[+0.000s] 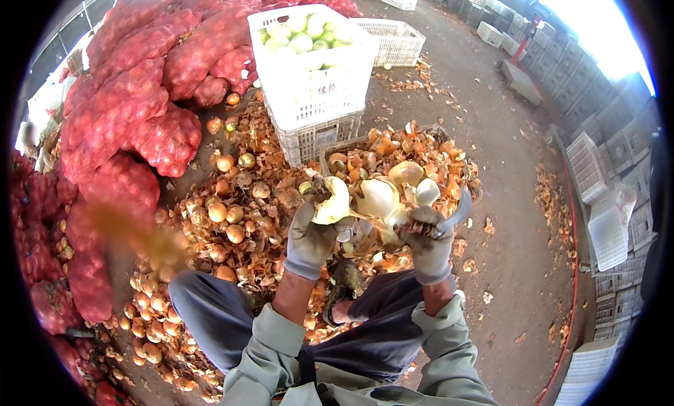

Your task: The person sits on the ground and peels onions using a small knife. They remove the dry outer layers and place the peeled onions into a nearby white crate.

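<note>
My left hand, in a dirty work glove, grips a pale, partly peeled onion. Dark, dry matter clings to the onion's left side. On the right, my gloved right hand is closed around a knife, whose curved blade points up and away from me. Its handle is mostly hidden by my fingers. Large pale pieces of onion layer show between the two hands; whether they are attached to the held onion or hang loose, I cannot tell. Beyond my hands, a container is heaped with brown onion skins.
White plastic crates are stacked ahead, the top one holding peeled greenish onions. Red mesh sacks of onions pile up at left. Unpeeled onions and skins cover the ground. More crates line the right side.
</note>
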Demonstrator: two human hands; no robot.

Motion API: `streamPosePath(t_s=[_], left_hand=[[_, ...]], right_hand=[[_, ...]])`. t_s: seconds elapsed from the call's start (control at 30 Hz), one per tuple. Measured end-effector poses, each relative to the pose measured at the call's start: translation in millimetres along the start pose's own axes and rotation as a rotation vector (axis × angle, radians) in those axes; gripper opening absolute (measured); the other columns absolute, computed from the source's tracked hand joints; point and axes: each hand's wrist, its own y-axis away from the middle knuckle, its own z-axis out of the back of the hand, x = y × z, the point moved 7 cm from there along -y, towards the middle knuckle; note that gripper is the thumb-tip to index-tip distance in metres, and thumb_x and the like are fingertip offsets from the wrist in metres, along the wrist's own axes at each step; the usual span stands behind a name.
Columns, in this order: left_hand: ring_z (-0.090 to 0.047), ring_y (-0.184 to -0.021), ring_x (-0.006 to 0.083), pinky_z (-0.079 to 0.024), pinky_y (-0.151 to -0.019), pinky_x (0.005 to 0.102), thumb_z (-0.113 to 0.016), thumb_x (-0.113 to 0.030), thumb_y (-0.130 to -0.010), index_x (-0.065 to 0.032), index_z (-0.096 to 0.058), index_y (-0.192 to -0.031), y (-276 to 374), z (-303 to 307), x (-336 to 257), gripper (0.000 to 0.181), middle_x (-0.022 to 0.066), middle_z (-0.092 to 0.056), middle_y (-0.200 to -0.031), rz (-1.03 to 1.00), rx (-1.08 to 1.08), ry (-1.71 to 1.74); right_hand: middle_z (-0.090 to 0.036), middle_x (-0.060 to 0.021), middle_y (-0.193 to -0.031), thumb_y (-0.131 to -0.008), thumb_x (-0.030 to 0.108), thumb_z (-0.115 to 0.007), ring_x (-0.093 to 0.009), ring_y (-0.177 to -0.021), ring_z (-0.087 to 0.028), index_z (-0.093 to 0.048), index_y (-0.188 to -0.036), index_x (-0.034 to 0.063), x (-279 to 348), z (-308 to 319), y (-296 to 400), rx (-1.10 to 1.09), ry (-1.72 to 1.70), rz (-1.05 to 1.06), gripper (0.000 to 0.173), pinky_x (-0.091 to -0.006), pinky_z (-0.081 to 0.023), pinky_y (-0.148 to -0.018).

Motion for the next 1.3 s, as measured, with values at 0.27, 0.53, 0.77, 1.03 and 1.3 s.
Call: streamPosePath(t_s=[0.27,0.53,0.77,1.03,1.3], left_hand=[[-0.064,-0.108,0.0268,-0.060,-0.079,0.0375,-0.068,-0.036,-0.089,-0.0056,-0.055,-0.128,-6.7,1.3,5.4,0.051,0.0134,-0.062,-0.125,0.071,0.002,0.198],[-0.064,-0.107,0.0247,-0.059,-0.077,0.0317,-0.069,-0.008,-0.086,-0.0071,-0.043,-0.139,-8.4,4.0,4.2,0.059,0.0105,-0.061,-0.124,0.102,-0.001,0.007],[-0.062,-0.111,0.0250,-0.058,-0.087,0.0380,-0.065,0.013,-0.078,-0.0020,-0.039,-0.140,-31.1,-12.2,4.4,0.069,0.0124,-0.058,-0.126,0.041,-0.010,-0.373],[-0.068,-0.094,0.0224,-0.058,-0.087,0.0356,-0.067,0.011,-0.080,0.0032,-0.045,-0.127,-61.6,-4.1,29.9,0.053,0.0149,-0.061,-0.112,0.074,-0.065,-0.616],[-0.065,-0.089,0.0145,-0.055,-0.083,0.0282,-0.078,0.003,-0.075,0.0044,-0.052,-0.118,-69.6,46.0,51.3,0.050,0.0075,-0.065,-0.101,0.176,-0.131,-0.575]], right_hand=[[-0.065,-0.0160,-0.106,-0.065,-0.009,-0.066,-0.026,-0.094,-0.065,-0.069,-0.100,0.0024,22.0,-21.8,11.3,0.096,0.310,0.175,0.037,-0.0310,-0.051,-0.080],[-0.063,-0.0134,-0.106,-0.066,-0.011,-0.065,-0.023,-0.092,-0.065,-0.069,-0.104,0.0023,6.2,-24.4,7.7,0.087,0.286,0.025,0.040,-0.0289,-0.052,-0.079],[-0.064,-0.0114,-0.105,-0.069,-0.009,-0.069,-0.021,-0.092,-0.065,-0.067,-0.111,0.0034,-9.2,-20.5,-19.7,0.121,0.452,0.034,0.044,-0.0284,-0.051,-0.080],[-0.048,-0.0214,-0.129,-0.067,-0.001,-0.075,-0.037,-0.115,-0.053,-0.053,-0.130,0.0079,-31.5,0.0,-63.0,0.168,0.882,-0.083,0.067,-0.0409,-0.047,-0.096],[-0.049,-0.0244,-0.123,-0.077,0.005,-0.064,-0.041,-0.110,-0.054,-0.050,-0.135,0.0132,-44.2,-17.9,-45.1,0.394,1.041,-0.133,0.060,-0.0472,-0.051,-0.084]])
